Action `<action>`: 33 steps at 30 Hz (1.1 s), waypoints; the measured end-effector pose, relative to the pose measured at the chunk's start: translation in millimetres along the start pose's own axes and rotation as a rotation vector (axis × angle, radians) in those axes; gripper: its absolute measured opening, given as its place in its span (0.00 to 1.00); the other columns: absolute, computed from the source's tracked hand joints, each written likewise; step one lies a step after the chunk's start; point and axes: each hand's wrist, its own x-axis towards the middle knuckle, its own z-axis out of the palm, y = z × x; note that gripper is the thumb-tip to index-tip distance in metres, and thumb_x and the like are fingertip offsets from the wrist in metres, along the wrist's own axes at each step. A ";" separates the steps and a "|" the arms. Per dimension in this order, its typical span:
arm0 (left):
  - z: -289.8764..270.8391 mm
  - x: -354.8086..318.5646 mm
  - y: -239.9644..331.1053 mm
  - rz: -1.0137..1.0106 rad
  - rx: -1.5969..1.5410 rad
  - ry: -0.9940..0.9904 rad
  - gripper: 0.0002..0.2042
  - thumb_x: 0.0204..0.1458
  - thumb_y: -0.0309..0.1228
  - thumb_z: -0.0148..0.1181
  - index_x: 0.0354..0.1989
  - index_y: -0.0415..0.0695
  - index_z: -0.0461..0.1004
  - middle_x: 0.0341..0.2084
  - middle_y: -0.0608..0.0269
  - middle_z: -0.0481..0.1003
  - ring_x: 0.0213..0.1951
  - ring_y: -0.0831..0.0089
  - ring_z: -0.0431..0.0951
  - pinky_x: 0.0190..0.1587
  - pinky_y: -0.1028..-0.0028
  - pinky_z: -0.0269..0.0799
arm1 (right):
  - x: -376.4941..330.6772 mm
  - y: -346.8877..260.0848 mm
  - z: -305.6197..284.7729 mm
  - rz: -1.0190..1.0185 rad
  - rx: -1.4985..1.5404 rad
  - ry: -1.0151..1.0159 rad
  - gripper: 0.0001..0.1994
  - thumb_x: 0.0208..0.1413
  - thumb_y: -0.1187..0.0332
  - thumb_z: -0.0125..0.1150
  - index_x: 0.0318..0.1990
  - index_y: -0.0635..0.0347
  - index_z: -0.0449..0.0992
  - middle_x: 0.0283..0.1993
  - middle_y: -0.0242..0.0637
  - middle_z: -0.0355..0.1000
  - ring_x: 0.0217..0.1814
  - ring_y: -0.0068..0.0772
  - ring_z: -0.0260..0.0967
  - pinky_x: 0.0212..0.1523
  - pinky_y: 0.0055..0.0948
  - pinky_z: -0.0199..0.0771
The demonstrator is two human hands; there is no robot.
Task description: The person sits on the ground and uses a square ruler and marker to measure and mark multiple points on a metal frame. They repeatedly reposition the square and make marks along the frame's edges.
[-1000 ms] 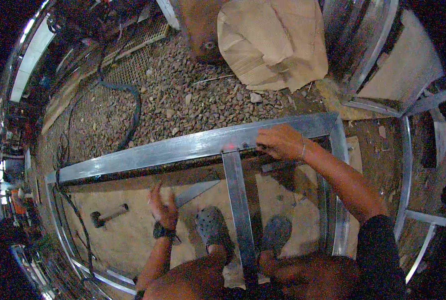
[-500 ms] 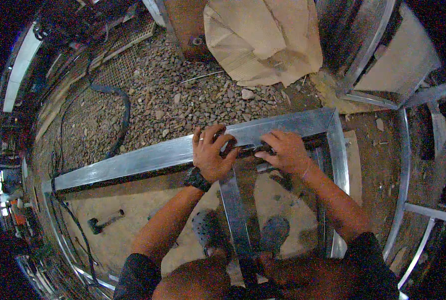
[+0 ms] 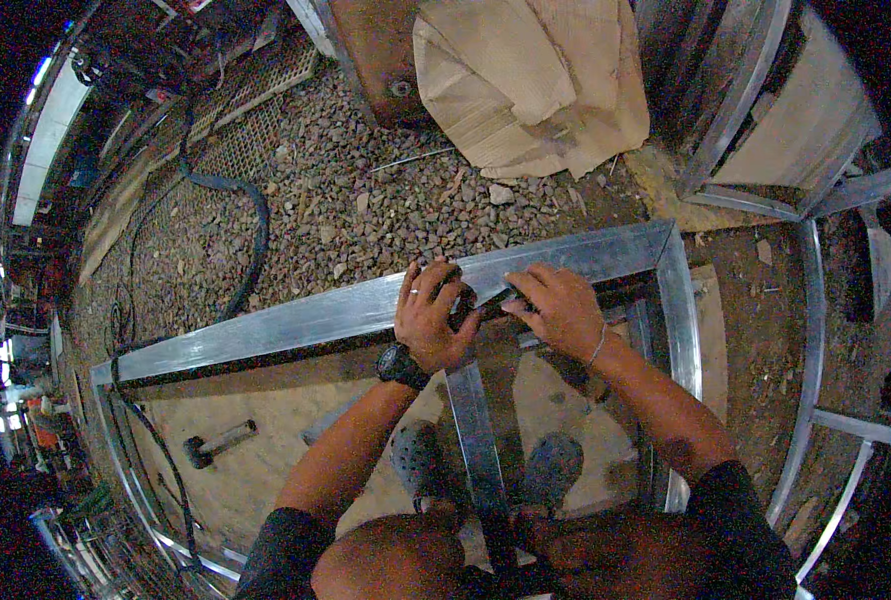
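Observation:
A large silver metal frame [image 3: 296, 317] lies before me, a dark strip running along the inner side of its far rail. A crossbar [image 3: 474, 425] comes from that rail towards me, between my feet. My left hand [image 3: 428, 325], with a watch at the wrist, is bent over the far rail near this joint, its fingers curled on the metal. Just right of it, my right hand [image 3: 566, 315] pinches a thin dark strip [image 3: 493, 302] between thumb and fingertips at the rail's inner edge. The curled fingers partly hide the strip.
A hammer [image 3: 219, 443] lies on the board inside the frame, left of my feet. A black cable [image 3: 261, 235] crosses gravel [image 3: 351, 215] and the frame's left end. Beyond the rail lies crumpled brown cardboard [image 3: 536, 90]. More metal framing [image 3: 811, 300] stands at right.
The view has shifted slightly. My right hand's fingertips have come up towards the rail's top and pinch the dark strip, which now slants upward. The left hand stays at the rail.

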 end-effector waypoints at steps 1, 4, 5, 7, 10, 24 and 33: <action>0.1 -0.7 0.1 -0.004 0.001 0.006 0.20 0.47 0.40 0.73 0.47 0.47 0.78 0.58 0.54 0.74 0.67 0.52 0.69 0.75 0.46 0.51 | 1.2 -0.8 -3.7 0.012 0.007 0.033 0.16 0.59 0.58 0.68 0.51 0.56 0.80 0.47 0.41 0.77 0.42 0.51 0.77 0.41 0.44 0.77; 1.0 -1.3 -2.3 -0.027 0.008 -0.012 0.20 0.48 0.41 0.74 0.46 0.46 0.78 0.57 0.53 0.74 0.67 0.52 0.69 0.75 0.47 0.52 | 1.8 -5.4 -29.0 0.117 0.084 0.112 0.16 0.62 0.59 0.67 0.51 0.57 0.80 0.49 0.43 0.79 0.44 0.52 0.79 0.44 0.42 0.79; 3.8 -1.8 -2.3 -0.039 0.005 -0.021 0.20 0.48 0.42 0.74 0.45 0.46 0.78 0.57 0.53 0.74 0.67 0.52 0.69 0.75 0.47 0.53 | -0.8 -9.0 -42.7 0.197 0.141 0.120 0.15 0.62 0.59 0.67 0.51 0.57 0.80 0.49 0.44 0.80 0.44 0.51 0.79 0.45 0.42 0.79; 5.8 -8.7 -6.4 -0.043 0.006 -0.024 0.20 0.49 0.44 0.74 0.44 0.46 0.78 0.57 0.53 0.74 0.67 0.52 0.70 0.75 0.47 0.54 | -5.9 -13.3 -63.5 0.397 0.255 0.020 0.15 0.63 0.60 0.67 0.51 0.58 0.81 0.48 0.44 0.80 0.45 0.49 0.80 0.46 0.41 0.79; 0.7 -8.5 -6.8 -0.021 0.051 -0.039 0.22 0.48 0.48 0.75 0.42 0.45 0.78 0.56 0.53 0.74 0.66 0.53 0.71 0.74 0.47 0.55 | -15.3 -14.5 -80.3 0.673 0.384 -0.160 0.15 0.63 0.61 0.68 0.52 0.58 0.80 0.48 0.45 0.81 0.47 0.45 0.81 0.49 0.40 0.79; 2.0 -0.5 -1.2 -0.010 0.018 -0.067 0.23 0.48 0.47 0.76 0.46 0.46 0.80 0.58 0.54 0.74 0.66 0.54 0.70 0.75 0.49 0.54 | 27.6 -0.4 -0.2 0.128 0.308 -0.134 0.24 0.60 0.63 0.64 0.64 0.55 0.73 0.58 0.49 0.76 0.59 0.56 0.75 0.57 0.50 0.78; 1.9 -11.6 -7.1 -0.014 -0.029 0.027 0.25 0.44 0.42 0.78 0.48 0.41 0.79 0.58 0.49 0.75 0.66 0.52 0.71 0.72 0.49 0.60 | 35.1 3.6 7.3 0.211 0.186 -0.243 0.15 0.63 0.60 0.64 0.52 0.56 0.77 0.49 0.47 0.77 0.51 0.59 0.76 0.49 0.50 0.78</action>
